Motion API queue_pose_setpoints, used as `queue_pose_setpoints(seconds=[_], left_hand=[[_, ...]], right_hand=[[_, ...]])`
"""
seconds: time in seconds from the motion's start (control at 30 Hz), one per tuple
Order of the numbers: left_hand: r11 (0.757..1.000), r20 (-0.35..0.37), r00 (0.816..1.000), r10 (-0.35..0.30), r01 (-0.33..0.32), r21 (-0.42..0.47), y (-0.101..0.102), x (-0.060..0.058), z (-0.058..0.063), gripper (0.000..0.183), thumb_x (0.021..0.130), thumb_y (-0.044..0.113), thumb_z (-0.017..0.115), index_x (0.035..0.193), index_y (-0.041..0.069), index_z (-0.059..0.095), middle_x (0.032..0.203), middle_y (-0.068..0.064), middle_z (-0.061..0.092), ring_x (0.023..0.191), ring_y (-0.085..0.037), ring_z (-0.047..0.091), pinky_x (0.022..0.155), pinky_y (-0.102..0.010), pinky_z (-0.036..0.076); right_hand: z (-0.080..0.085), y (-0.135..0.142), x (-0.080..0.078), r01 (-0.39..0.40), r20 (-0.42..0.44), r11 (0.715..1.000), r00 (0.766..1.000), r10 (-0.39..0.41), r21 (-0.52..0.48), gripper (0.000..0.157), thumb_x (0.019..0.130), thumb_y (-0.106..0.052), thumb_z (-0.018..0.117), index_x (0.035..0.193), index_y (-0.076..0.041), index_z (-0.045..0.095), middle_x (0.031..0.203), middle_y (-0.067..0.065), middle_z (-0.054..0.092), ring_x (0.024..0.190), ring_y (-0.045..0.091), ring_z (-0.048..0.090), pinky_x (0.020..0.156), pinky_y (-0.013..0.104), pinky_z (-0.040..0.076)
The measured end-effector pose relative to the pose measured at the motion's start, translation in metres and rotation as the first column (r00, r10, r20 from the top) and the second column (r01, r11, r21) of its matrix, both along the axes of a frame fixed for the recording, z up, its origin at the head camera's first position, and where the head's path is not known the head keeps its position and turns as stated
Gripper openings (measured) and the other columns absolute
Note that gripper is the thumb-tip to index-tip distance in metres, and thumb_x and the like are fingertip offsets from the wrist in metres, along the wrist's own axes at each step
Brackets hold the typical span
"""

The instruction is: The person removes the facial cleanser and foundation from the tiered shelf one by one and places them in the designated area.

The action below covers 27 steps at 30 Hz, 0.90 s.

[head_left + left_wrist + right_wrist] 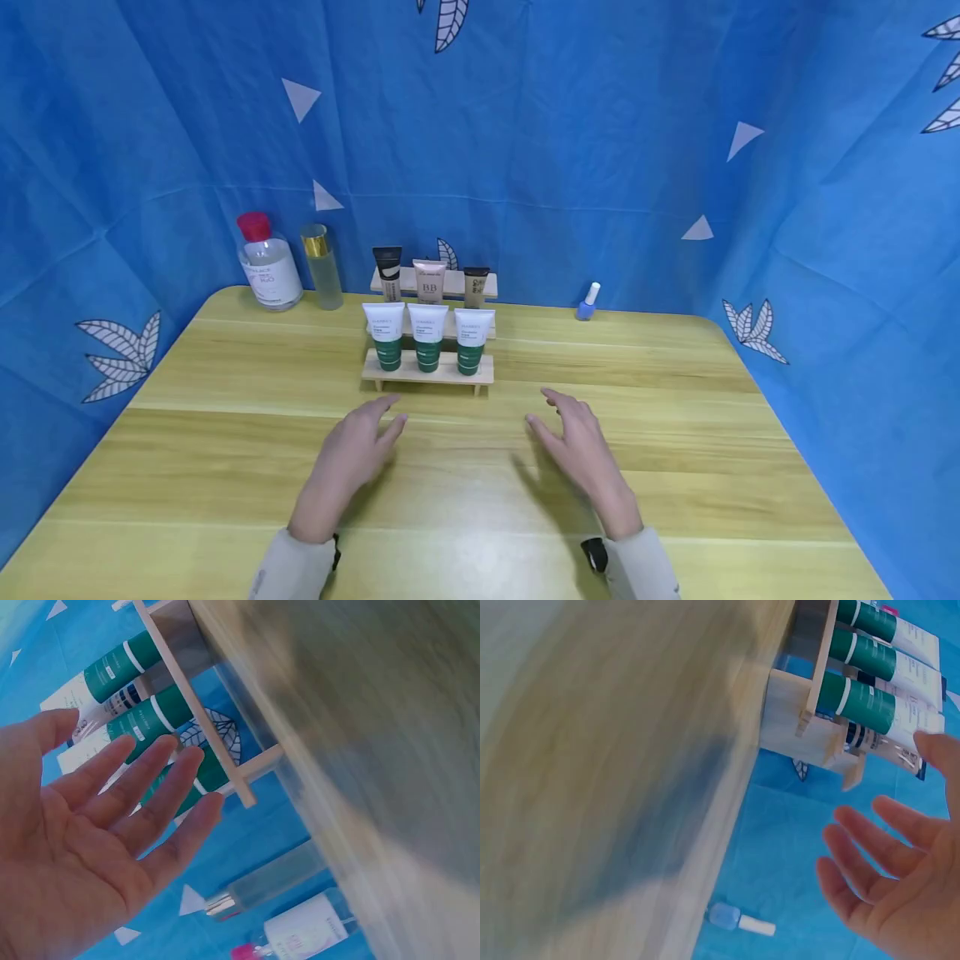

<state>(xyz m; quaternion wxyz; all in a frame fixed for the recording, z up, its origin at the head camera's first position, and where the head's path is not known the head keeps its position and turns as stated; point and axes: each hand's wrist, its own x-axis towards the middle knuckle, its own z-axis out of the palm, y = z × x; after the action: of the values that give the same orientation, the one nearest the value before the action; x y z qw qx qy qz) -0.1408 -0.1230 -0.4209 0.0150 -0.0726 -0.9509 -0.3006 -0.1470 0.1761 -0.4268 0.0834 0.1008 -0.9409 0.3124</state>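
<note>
A small tiered wooden rack [408, 375] stands toward the back of the table. On its front step are three white-and-green tubes [428, 337], caps down. Behind them stand a black tube [388, 273], a pink BB tube [430, 282] and a dark-topped beige tube [476, 287]. My left hand [352, 450] hovers in front of the rack's left end, fingers spread and holding nothing. To the right of the rack's front, my right hand [581, 446] is held above the table with relaxed fingers, also holding nothing. Both palms face inward.
A clear bottle with a red cap [272, 271] and a frosted bottle with a gold cap [323, 271] stand at the back left. A blue nail polish bottle [587, 303] is at the back right. Blue curtain [600, 167] surrounds the wooden table [450, 500].
</note>
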Motion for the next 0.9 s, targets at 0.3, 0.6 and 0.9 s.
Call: queue_pose_setpoints(seconds=[0.3, 0.6, 0.9], left_hand=[[0.992, 0.020, 0.998, 0.056, -0.058, 0.109, -0.010, -0.017, -0.004, 0.036, 0.099, 0.025, 0.048, 0.124, 0.000, 0.059, 0.115, -0.018, 0.064, 0.101, -0.033, 0.062, 0.084, -0.048, 0.050], [0.978, 0.062, 0.989, 0.132, -0.141, 0.157, -0.020, -0.036, 0.000, 0.035, 0.099, 0.020, 0.046, 0.124, -0.002, 0.058, 0.114, -0.022, 0.063, 0.103, -0.036, 0.060, 0.085, -0.049, 0.048], [0.966, 0.137, 0.977, 0.163, -0.186, 0.177, -0.027, -0.043, 0.001, 0.044, 0.099, 0.023, 0.046, 0.131, -0.007, 0.049, 0.119, -0.024, 0.060, 0.101, -0.035, 0.060, 0.085, -0.048, 0.047]], right_hand=[[-0.002, -0.014, -0.014, 0.017, -0.023, 0.997, 1.000, -0.019, -0.075, 0.041, 0.092, -0.028, 0.063, 0.121, 0.000, 0.060, 0.102, 0.014, 0.065, 0.090, 0.027, 0.060, 0.079, 0.040, 0.049], [-0.001, -0.032, -0.030, -0.019, -0.030, 0.996, 0.999, 0.016, -0.089, 0.041, 0.089, -0.027, 0.067, 0.117, 0.002, 0.062, 0.098, 0.015, 0.066, 0.087, 0.026, 0.060, 0.078, 0.040, 0.050], [0.003, -0.044, -0.041, -0.048, -0.022, 0.996, 0.999, 0.046, -0.081, 0.041, 0.090, -0.027, 0.065, 0.119, 0.002, 0.061, 0.102, 0.015, 0.066, 0.092, 0.028, 0.060, 0.079, 0.040, 0.050]])
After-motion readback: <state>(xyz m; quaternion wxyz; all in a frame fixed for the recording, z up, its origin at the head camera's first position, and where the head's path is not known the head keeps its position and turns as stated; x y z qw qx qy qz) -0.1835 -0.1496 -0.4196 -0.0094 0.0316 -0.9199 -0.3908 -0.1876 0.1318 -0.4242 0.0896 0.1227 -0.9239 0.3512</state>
